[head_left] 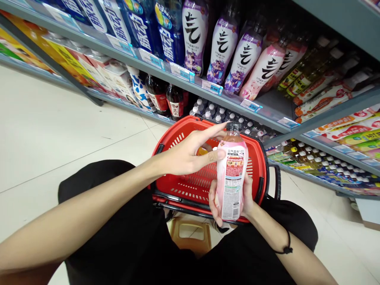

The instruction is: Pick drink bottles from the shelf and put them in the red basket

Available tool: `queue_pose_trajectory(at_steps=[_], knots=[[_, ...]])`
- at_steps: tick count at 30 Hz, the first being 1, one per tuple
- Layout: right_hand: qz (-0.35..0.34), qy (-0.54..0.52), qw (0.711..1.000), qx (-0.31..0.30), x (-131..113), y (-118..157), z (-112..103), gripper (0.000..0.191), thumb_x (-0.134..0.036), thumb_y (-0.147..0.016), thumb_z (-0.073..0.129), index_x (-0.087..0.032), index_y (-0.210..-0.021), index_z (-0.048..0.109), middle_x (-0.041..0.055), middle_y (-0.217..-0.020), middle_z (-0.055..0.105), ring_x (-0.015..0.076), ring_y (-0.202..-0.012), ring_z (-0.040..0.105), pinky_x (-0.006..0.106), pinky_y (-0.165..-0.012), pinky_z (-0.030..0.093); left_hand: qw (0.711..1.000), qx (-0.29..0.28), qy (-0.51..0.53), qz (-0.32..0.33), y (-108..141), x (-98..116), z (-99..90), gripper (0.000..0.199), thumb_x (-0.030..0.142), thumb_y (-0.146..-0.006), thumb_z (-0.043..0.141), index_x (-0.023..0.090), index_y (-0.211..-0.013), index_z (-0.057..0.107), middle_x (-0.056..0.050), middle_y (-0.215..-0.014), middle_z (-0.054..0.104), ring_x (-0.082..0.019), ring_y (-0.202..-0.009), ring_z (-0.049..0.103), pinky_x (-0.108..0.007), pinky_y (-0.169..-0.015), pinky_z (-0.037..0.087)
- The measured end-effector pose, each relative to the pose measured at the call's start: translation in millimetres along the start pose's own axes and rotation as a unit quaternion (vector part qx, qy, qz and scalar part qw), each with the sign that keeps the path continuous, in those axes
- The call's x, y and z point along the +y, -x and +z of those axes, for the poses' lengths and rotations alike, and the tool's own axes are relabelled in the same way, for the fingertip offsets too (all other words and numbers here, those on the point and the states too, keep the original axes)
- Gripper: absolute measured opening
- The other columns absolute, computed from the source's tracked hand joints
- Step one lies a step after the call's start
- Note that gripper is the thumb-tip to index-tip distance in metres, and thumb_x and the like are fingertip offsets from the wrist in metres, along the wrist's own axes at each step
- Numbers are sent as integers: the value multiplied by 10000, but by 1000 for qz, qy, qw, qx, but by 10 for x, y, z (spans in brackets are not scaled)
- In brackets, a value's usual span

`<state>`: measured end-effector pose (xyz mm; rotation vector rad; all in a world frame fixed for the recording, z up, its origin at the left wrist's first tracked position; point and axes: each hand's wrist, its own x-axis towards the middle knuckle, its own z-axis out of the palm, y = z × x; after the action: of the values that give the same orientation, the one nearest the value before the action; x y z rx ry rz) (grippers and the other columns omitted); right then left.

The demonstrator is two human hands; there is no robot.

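Observation:
A pink and white drink bottle (232, 178) with a black cap is held upright over the red shopping basket (178, 138), its back label facing me. My right hand (247, 194) wraps round the lower part from behind, fingers showing on both sides. At the upper part, my left hand (192, 152) has its thumb on the label's left edge and its index finger stretched to the cap; its other fingers are partly hidden behind the bottle. Inside the basket, something orange (202, 151) shows behind my left hand, too covered to name.
A shelf (190, 79) with price tags runs across the back, holding blue-labelled bottles (138, 31), purple and white bottles (222, 47) and another pink bottle (264, 69). Dark bottles (175, 101) stand on the lower shelf. A yellowish stool (190, 237) is under the basket, between my legs.

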<state>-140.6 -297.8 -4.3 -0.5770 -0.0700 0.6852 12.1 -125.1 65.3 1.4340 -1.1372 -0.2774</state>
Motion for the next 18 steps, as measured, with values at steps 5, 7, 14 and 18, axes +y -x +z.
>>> queue_pose_trajectory(at_steps=[5,7,14,18], knots=[[-8,-2,1000,-4,-18,0,16,952,-983,-721,507,-75,-977,627,161,-759,701,244,-495,654,296,-405,501,1000,4,2,-5,-3,12,-3,668,350,-983,656,283,-1591,388,-103,-1500,545,-316,-1371,535,-491,-1152,478],[-11,-15,1000,-7,-24,-2,38,936,-959,-733,536,-63,-988,635,167,-768,703,245,-509,662,299,-432,515,1000,1,4,-9,-3,20,-8,669,349,-985,654,285,-1593,383,-98,-1522,523,-319,-1382,526,-509,-1169,462],[6,-3,1000,14,-46,-2,92,935,-969,-715,546,-74,-978,601,161,-745,690,252,-528,663,317,-482,518,1000,-6,5,-11,-6,42,-34,658,343,-993,643,292,-1593,380,-81,-1547,493,-317,-1405,504,-536,-1211,415],[-6,17,999,28,-48,-10,92,938,-974,-742,514,-77,-999,607,168,-784,705,238,-513,649,335,-507,531,999,-19,29,-27,-6,19,-68,637,328,-995,641,309,-1583,397,-65,-1550,488,-319,-1417,491,-555,-1220,397]])
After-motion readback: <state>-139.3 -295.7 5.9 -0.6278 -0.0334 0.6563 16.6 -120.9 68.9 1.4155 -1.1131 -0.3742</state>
